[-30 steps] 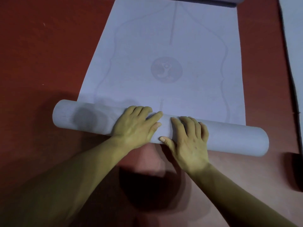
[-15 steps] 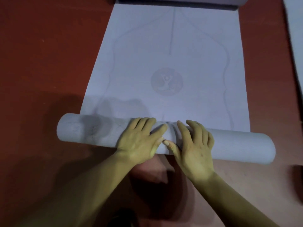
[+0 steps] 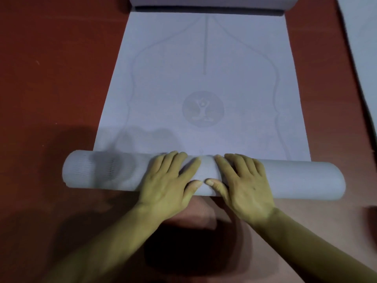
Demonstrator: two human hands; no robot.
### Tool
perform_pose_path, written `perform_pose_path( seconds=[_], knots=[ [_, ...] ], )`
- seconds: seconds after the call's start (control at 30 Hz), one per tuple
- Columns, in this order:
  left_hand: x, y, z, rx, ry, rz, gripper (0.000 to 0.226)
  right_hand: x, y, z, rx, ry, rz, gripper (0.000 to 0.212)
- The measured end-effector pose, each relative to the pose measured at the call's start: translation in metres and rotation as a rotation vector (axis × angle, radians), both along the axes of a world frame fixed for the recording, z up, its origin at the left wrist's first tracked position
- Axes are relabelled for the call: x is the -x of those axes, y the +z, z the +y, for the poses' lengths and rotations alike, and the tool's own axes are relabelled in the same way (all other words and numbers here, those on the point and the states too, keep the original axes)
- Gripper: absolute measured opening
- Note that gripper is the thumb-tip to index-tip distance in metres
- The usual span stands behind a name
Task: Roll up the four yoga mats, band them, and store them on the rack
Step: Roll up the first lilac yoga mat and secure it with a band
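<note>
Where the grey yoga mat (image 3: 204, 58) lies partly rolled on the red floor (image 3: 51, 68), the left hand (image 3: 169, 184) and right hand (image 3: 242, 184) press side by side on the near roll (image 3: 302, 178), fingers (image 3: 173, 162) straight and spread, thumbs almost touching, while the flat remainder runs far toward another grey roll (image 3: 204, 2).

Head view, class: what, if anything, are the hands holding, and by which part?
Nothing is gripped. The left hand and right hand press flat on the middle of the mat's rolled part.
</note>
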State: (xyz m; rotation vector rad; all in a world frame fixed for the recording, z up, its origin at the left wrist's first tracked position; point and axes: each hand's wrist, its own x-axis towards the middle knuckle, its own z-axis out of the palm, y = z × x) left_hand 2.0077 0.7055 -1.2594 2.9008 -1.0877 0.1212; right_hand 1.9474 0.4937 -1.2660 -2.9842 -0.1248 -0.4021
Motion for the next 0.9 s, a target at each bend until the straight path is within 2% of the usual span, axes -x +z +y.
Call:
perform_pose_path(
  seconds=[0.17, 0.27, 0.43, 0.5, 0.7, 0.8, 0.9],
  knots=[
    [-0.023, 0.004, -0.006, -0.084, -0.001, -0.007, 0.051, 0.007, -0.004, 0.011, -0.113, -0.112, -0.029, 0.050],
    [-0.030, 0.003, -0.010, -0.089, -0.011, -0.012, 0.051, 0.009, -0.010, 0.014, -0.089, -0.093, -0.047, 0.053],
    [-0.028, 0.001, -0.010, 0.122, 0.007, -0.051, 0.050, -0.005, -0.013, 0.008, -0.050, -0.092, -0.071, 0.054],
    [-0.021, -0.004, -0.008, 0.150, -0.011, -0.068, 0.047, -0.012, -0.012, 0.006, -0.051, -0.086, -0.065, 0.055],
    [-0.040, -0.009, -0.013, 0.042, -0.031, -0.112, 0.044, -0.023, -0.008, 0.004, -0.099, -0.090, -0.098, 0.054],
    [-0.054, -0.006, -0.018, 0.009, -0.028, -0.113, 0.045, -0.017, -0.014, 0.003, -0.068, -0.039, -0.095, 0.061],
    [-0.062, -0.001, -0.022, 0.024, -0.030, -0.093, 0.046, -0.018, -0.020, -0.001, -0.014, -0.030, -0.089, 0.059]
  ],
)
